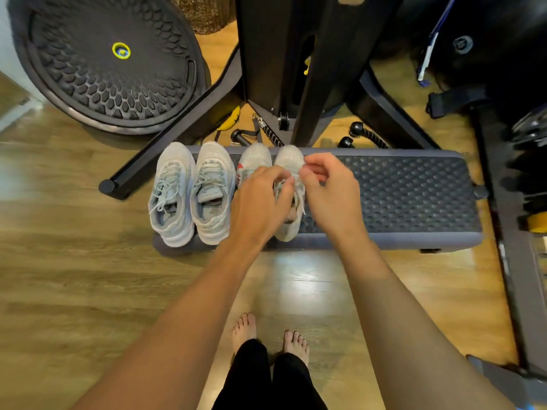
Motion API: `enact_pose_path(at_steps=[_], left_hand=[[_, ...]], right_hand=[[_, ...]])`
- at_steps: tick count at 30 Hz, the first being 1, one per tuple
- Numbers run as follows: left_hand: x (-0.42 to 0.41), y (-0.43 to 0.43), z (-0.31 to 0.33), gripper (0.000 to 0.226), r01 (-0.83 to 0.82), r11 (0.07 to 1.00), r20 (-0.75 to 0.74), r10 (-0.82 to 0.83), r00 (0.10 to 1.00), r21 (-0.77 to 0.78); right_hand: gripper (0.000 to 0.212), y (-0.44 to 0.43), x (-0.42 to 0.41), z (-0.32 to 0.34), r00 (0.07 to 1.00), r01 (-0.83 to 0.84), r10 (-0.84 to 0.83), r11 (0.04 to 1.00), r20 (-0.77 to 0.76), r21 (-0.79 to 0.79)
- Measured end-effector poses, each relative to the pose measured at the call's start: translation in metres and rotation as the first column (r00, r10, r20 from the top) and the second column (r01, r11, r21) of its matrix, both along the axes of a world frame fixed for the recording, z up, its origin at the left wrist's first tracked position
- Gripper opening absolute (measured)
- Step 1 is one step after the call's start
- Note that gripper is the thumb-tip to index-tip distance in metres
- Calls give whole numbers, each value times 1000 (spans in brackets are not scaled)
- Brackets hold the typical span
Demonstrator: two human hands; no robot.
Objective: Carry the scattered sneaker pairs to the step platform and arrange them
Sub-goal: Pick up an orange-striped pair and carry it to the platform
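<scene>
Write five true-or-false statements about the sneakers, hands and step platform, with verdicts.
1. Four sneakers stand side by side on the step platform. True.
2. The left hand and right hand both pinch the laces of the rightmost sneaker. True.
3. The sneakers sit at the platform's right end. False: they stand at its left end.
4. The sneakers' toes point toward the person. False: the toes point away.
5. The person wears shoes. False: the feet are bare.
</scene>
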State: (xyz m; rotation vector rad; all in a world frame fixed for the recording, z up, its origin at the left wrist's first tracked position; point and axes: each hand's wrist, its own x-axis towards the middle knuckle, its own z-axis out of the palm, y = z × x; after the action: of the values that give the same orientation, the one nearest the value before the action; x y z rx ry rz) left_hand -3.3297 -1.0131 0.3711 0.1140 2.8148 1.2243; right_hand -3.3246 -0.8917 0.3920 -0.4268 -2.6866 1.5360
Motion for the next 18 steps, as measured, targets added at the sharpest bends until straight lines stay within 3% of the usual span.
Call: enact_pose_path(at_steps=[3, 6, 14, 18], left_hand=[[-7, 25, 87, 14, -30, 954, -47, 45, 998, 298], [-2, 49, 183, 13, 46, 889, -159, 31, 987, 455], [61, 107, 423, 20, 320, 793, -438, -75, 896, 519], [110, 137, 514, 22, 479, 665, -516, -161, 841, 573]], right_hand=[[15, 26, 2, 85, 983, 87, -117, 974, -138, -211], [17, 52, 20, 177, 953, 119, -196, 944, -233, -308], [19, 110, 124, 410, 771, 145, -348, 912, -534, -385], [21, 127, 192, 499, 621, 177, -413, 902, -666, -394]])
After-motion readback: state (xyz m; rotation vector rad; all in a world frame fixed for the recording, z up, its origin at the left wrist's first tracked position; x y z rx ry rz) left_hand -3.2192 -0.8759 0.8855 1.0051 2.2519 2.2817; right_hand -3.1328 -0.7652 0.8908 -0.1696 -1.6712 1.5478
